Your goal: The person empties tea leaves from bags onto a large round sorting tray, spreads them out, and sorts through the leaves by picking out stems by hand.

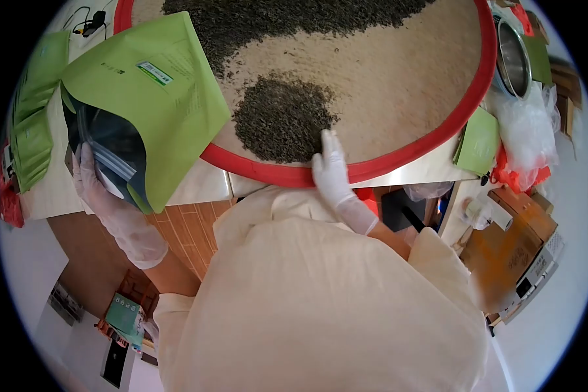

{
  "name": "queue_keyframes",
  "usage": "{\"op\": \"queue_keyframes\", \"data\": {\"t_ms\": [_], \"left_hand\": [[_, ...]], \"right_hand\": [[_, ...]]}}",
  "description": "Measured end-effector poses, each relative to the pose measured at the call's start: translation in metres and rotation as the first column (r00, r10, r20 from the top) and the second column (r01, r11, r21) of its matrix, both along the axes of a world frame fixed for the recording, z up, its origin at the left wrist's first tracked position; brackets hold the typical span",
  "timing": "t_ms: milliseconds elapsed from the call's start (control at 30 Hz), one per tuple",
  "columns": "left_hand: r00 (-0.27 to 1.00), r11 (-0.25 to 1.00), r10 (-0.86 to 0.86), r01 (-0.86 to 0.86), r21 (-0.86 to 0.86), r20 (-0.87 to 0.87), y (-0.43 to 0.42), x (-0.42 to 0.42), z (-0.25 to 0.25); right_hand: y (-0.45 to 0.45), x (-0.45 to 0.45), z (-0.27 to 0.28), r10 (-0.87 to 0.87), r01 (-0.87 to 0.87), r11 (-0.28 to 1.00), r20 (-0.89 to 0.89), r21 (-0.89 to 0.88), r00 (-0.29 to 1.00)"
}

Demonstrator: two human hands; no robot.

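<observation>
Garment: a loose cream cloth garment (326, 300) fills the near view.
Left hand: the white-gloved left hand (90, 179) grasps the edge of the pouch's mouth; how firmly, I cannot tell.
Right hand: the white-gloved right hand (333, 176) is unclenched, fingers extended together, fingertips at the near edge of the small heap.
Pouch: the large matte-green pouch with a dark lining (147, 91) gapes toward the wearer, overlapping the tray's left rim.
Small heap: the rounded heap of dark dried leaves (283, 117) lies on the round tan tray with a red rim (398, 85).
Step, as judged: gathering leaves beside an open pouch.
Next move calls for: a steady, wide mouth and a cupped right palm.
Far side: a broader dark leaf bank (294, 16).
</observation>
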State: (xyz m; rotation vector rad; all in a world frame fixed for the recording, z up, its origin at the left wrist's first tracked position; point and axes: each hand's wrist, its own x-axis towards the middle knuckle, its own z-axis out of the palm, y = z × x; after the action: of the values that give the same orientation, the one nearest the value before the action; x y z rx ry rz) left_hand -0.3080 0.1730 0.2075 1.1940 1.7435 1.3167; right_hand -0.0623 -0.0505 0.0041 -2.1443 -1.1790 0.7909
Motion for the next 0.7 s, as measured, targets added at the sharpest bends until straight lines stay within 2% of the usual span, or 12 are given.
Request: {"op": "queue_keyframes", "data": {"t_ms": [67, 133, 200, 267, 300, 333, 400, 467, 533, 600, 700], "left_hand": [[0.988, 0.999, 0.028, -0.023, -0.033, 0.153, 0.004, 0.001, -0.001], [0.983, 0.999, 0.026, -0.019, -0.042, 0.182, 0.007, 0.000, -0.001], [0.979, 0.999, 0.031, -0.021, -0.050, 0.204, 0.009, -0.005, 0.001], [0.956, 0.997, -0.037, 0.055, -0.052, 0.290, 0.011, -0.015, -0.001], [0.966, 0.999, -0.028, 0.033, -0.013, 0.258, 0.015, -0.021, -0.005], [0.967, 1.000, -0.019, 0.022, -0.008, 0.254, 0.014, -0.025, -0.006], [0.953, 1.000, -0.006, 0.010, -0.011, 0.304, 0.009, -0.008, 0.004], [0.965, 1.000, 0.018, -0.019, 0.001, 0.262, 0.004, 0.000, 0.009], [0.975, 0.998, -0.024, 0.035, -0.048, 0.220, 0.003, -0.002, 0.009], [0.977, 0.999, -0.001, 0.008, -0.034, 0.214, -0.002, -0.001, 0.011], [0.975, 0.999, -0.011, 0.023, -0.049, 0.222, -0.006, -0.009, 0.011]], "right_hand": [[0.008, -0.030, 0.011, 0.015, -0.005, 0.999, -0.302, 0.033, 0.953], [0.022, -0.038, 0.038, 0.125, -0.140, 0.990, -0.467, 0.001, 0.875], [0.029, -0.030, 0.036, 0.178, -0.135, 0.981, -0.361, 0.142, 0.915], [0.034, -0.006, 0.050, 0.252, -0.250, 0.968, -0.179, 0.035, 0.951], [0.035, 0.005, 0.045, 0.390, -0.390, 0.917, 0.016, 0.085, 0.921], [0.037, 0.015, 0.037, 0.525, -0.535, 0.835, 0.100, 0.128, 0.845], [0.054, 0.020, 0.028, 0.667, -0.702, 0.703, 0.239, 0.111, 0.706], [0.088, 0.014, 0.021, 0.746, -0.812, 0.564, 0.330, 0.149, 0.578], [0.121, 0.004, 0.012, 0.778, -0.883, 0.446, 0.423, 0.148, 0.464], [0.140, -0.003, -0.002, 0.813, -0.926, 0.357, 0.446, 0.124, 0.373], [0.137, -0.004, -0.014, 0.822, -0.934, 0.334, 0.445, 0.128, 0.355]]}}
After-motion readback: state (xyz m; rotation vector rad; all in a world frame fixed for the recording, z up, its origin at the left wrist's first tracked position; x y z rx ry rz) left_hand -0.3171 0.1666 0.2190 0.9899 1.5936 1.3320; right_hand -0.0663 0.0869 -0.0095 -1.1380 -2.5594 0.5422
